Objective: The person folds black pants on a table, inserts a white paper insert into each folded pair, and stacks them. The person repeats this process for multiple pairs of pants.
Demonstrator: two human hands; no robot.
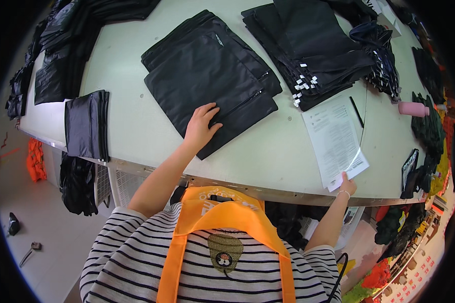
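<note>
A stack of folded black garments (202,76), with zips and a small light mark, lies on the pale table in front of me. My left hand (202,125) rests on its near part, fingers spread over the fabric. At the table's right front edge, my right hand (347,186) grips the lower corner of some printed white paper sheets (333,136), a finger showing on top. The rest of its fingers are mostly hidden. Beside the sheets lies a thin black pen-like stick (356,112).
More black garments with white tags (313,55) are piled at the far right. A smaller folded black stack (86,125) sits at the left edge, with dark piles (60,60) behind it. A pink bottle (412,109) lies at the right of the table (121,60).
</note>
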